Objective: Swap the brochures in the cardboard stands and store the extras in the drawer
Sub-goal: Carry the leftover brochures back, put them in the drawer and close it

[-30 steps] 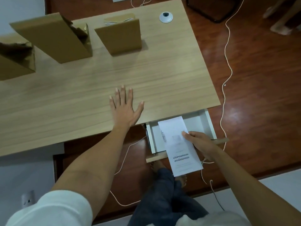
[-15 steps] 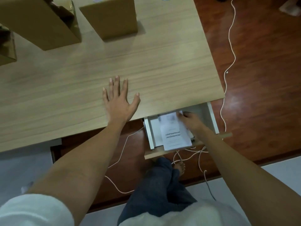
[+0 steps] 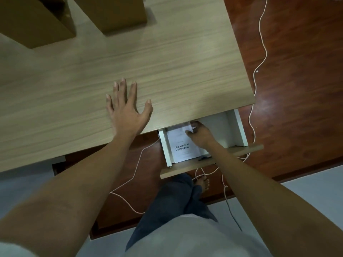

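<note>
A white brochure point(image 3: 181, 145) with black print lies flat in the left part of the open white drawer point(image 3: 239, 127) under the desk's right end. My right hand point(image 3: 199, 135) reaches into the drawer with its fingers pinching the brochure's far right corner. My left hand point(image 3: 126, 110) rests flat on the wooden desk top point(image 3: 167, 62), fingers spread, holding nothing. Two cardboard stands point(image 3: 37, 21) point(image 3: 115, 12) sit at the desk's far left, cut off by the frame's top edge.
The drawer's wooden front point(image 3: 241, 151) juts out toward me above my legs. A white cable point(image 3: 259, 43) trails over the red-brown wood floor right of the desk and loops under the drawer near my bare foot point(image 3: 203, 183).
My right hand has carried the brochure from above the drawer front down into the drawer, where it lies flat. The view has tilted down; my left hand stays on the desk.
</note>
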Demonstrator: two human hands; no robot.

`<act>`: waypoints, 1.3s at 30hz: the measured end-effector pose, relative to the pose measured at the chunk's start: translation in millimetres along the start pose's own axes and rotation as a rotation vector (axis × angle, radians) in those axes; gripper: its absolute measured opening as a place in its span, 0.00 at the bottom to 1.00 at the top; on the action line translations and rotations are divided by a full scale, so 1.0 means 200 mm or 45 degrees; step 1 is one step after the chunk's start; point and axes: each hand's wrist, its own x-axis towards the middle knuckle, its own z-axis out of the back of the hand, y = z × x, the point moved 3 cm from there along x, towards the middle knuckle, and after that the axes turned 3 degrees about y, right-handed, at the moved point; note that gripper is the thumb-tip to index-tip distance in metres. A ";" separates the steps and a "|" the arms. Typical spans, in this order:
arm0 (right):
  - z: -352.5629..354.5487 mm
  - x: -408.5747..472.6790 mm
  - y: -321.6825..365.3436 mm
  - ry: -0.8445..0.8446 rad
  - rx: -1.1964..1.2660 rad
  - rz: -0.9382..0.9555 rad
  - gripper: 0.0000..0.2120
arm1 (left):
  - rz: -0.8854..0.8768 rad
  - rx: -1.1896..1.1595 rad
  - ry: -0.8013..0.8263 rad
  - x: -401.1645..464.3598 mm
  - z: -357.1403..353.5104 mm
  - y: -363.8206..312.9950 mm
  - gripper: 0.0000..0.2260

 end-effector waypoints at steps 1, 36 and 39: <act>0.00 -0.01 -0.01 -0.033 0.008 -0.021 0.15 | -0.003 -0.004 -0.008 0.00 0.00 0.00 0.33; 0.02 -0.34 -0.09 -0.320 -1.300 1.389 0.49 | 0.013 -0.070 0.051 0.00 0.04 -0.03 0.33; 0.06 -0.31 -0.02 -0.362 -1.314 1.335 0.53 | 0.017 -0.050 0.067 -0.01 0.04 -0.03 0.33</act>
